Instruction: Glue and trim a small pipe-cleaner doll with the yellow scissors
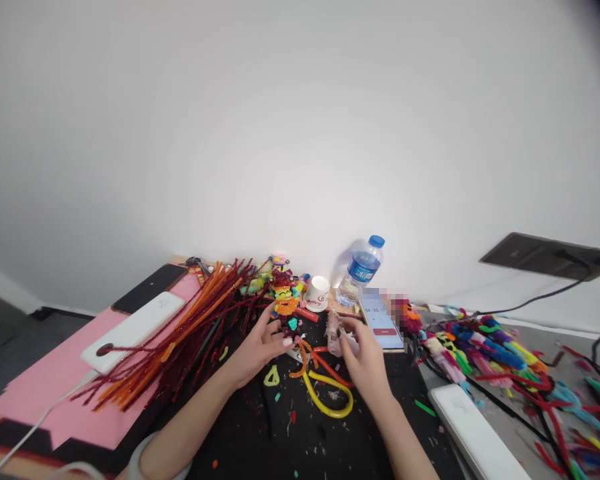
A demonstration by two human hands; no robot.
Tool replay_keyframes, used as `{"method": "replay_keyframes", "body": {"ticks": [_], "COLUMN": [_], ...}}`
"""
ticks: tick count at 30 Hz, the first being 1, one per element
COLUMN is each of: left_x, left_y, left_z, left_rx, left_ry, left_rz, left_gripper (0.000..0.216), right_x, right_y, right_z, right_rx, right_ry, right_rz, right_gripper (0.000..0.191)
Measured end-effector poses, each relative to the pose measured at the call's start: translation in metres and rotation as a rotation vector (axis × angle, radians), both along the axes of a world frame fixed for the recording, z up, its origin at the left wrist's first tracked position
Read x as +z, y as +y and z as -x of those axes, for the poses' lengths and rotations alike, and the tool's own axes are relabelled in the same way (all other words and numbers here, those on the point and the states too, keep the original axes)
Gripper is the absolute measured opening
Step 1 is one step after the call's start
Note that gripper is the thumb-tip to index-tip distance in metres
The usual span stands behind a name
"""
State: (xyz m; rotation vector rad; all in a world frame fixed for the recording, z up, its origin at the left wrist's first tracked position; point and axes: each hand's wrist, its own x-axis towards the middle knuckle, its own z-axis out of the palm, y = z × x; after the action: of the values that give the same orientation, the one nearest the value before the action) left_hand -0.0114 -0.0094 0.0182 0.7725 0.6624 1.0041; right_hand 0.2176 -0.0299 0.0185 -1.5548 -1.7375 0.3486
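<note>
A small pipe-cleaner figure (283, 293) with a dark red top, yellow face and orange collar is upright near the wall. My left hand (255, 345) is around its lower part, fingers behind and thumb in front; the exact grip is partly hidden. A teal piece (293, 324) shows beside the fingers. My right hand (364, 352) is closed on a pale pink, translucent object (334, 335), whose kind I cannot make out. Between the hands lie a looped yellow pipe cleaner (330, 412) and orange pipe-cleaner pieces (307, 353) on the black mat (300, 447).
Left are a red and orange pipe-cleaner bundle (180, 333), pink paper (45, 400), a white power bank (140, 327) and a dark phone (150, 287). Behind stand a paper cup (317, 293), a water bottle (361, 273) and a lit phone (380, 320). Right, finished figures (495, 343) and cables.
</note>
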Motion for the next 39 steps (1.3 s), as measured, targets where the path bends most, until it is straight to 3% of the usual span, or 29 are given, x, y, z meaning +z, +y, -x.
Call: {"method": "replay_keyframes", "body": {"ticks": [3,6,11,16,20,24,29,33,39], "left_x": [-0.001,-0.002,-0.007,-0.004,-0.003,-0.008,-0.012,-0.008,-0.002], "left_y": [0.001,0.003,0.003,0.002,0.003,0.005,0.006,0.005,0.003], "left_z": [0.001,0.002,0.004,0.004,0.004,0.006,0.007,0.003,0.001], "left_rx": [0.021,0.029,0.020,-0.001,-0.024,-0.064,-0.089,-0.053,-0.032], "left_ry": [0.007,0.013,0.005,-0.040,-0.079,-0.137,-0.144,-0.087,0.023], "left_rz": [-0.007,-0.020,-0.041,-0.027,-0.011,0.052,0.099,0.059,0.001], "left_gripper": [0.082,0.077,0.064,0.061,0.058,0.045,0.044,0.045,0.048], "right_x": [-0.007,-0.009,-0.009,-0.015,-0.016,-0.012,-0.003,0.000,-0.011], "right_y": [0.003,0.000,-0.006,-0.006,-0.005,-0.005,-0.012,-0.017,-0.018], "right_z": [-0.015,-0.025,-0.024,-0.024,-0.026,-0.022,-0.008,0.001,0.002], "right_rx": [-0.140,-0.236,-0.171,-0.171,-0.124,0.012,0.184,0.225,0.210], "right_ry": [-0.183,-0.343,-0.371,-0.336,-0.221,0.040,0.277,0.355,0.451], "right_rz": [0.000,0.170,0.333,0.280,0.159,0.068,0.109,0.151,0.214], "right_gripper": [0.039,0.041,0.044,0.049,0.047,0.034,0.018,0.007,0.016]}}
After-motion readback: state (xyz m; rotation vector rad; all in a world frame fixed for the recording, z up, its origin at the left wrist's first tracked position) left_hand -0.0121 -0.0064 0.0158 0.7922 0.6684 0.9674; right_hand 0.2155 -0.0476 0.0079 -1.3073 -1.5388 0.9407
